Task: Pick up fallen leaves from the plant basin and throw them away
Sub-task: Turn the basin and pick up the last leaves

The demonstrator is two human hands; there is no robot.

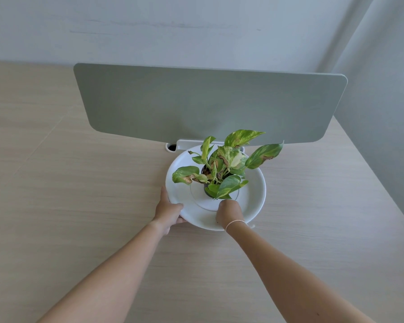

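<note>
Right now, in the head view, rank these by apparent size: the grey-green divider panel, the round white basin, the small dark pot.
1. Grey-green divider panel
2. Round white basin
3. Small dark pot, mostly hidden by leaves

2 bare forearms reach in from the bottom edge, both uncovered from the lower frame to the wrist, with no sleeve showing on either. The left hand [168, 209] wears nothing: no ring, watch or band can be seen on it. The right hand [229, 212] has 1 thin, pale cord bracelet [236, 222] around its wrist, a single light strand lying snug across the back of the wrist. A few small dark spots mark the right forearm, 1 near the wrist and 1 further down towards the frame's lower edge.
</note>
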